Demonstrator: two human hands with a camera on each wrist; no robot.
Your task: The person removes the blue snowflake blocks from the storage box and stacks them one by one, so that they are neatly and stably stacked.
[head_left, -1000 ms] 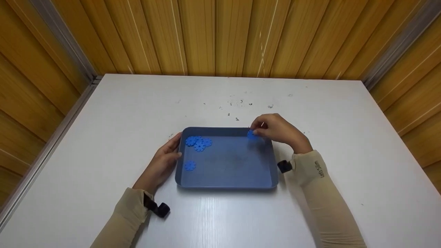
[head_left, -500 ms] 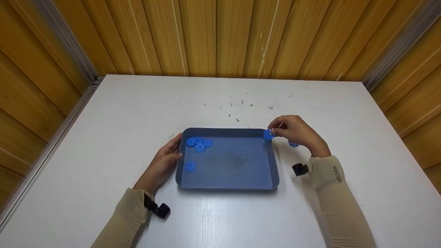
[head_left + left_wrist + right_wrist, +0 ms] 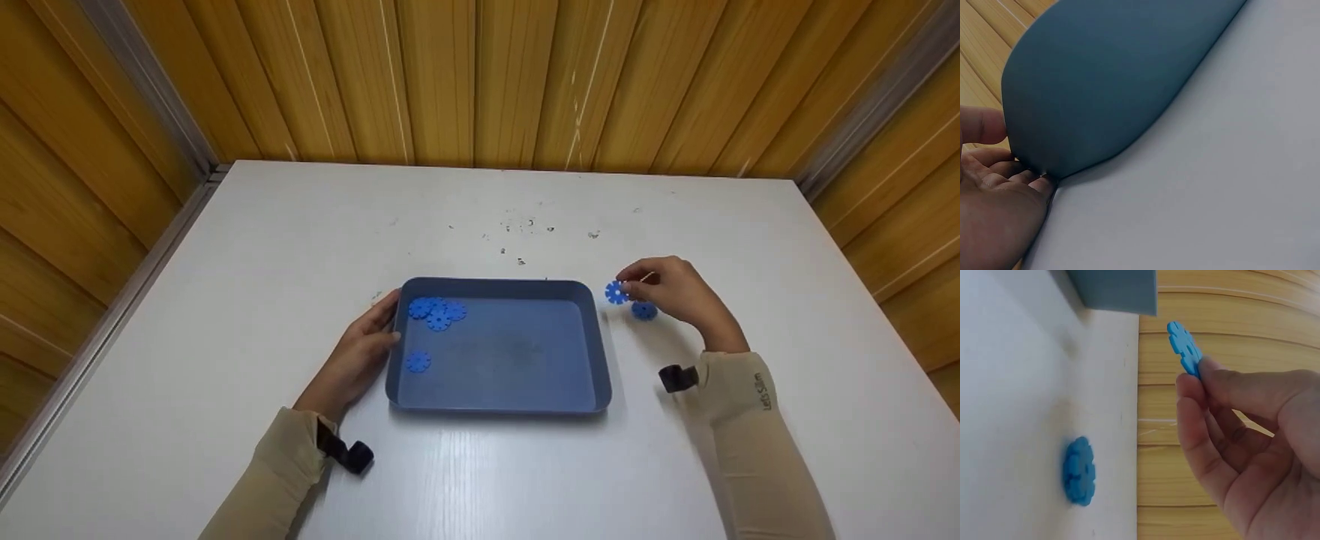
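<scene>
A shallow blue-grey tray (image 3: 499, 410) lies on the white table, and my left hand (image 3: 356, 356) holds its left side, thumb at the rim and fingers along the outer wall. In the left wrist view the fingers (image 3: 1039, 184) bend in at the tray's corner. Thumb and fingertips of my right hand (image 3: 679, 300) pinch a blue notched interlocking disc (image 3: 616, 292), raised just outside the tray's right edge. Beneath that hand a small stack of similar discs (image 3: 1079, 471) lies on the table. Several more notched discs (image 3: 439, 320) overlap in the tray's back left corner; a single disc (image 3: 418, 361) lies nearer the front.
The white table (image 3: 480, 480) carries dark scuff marks behind the tray. Wood-look panels (image 3: 510, 82) stand at the back and both sides. Each wrist wears a small black camera, such as the right wrist camera (image 3: 678, 378).
My right hand has carried the pinched disc rightward, from over the tray's back right corner to beyond its right wall. The discs beside the tray have come into sight. My left hand stays put.
</scene>
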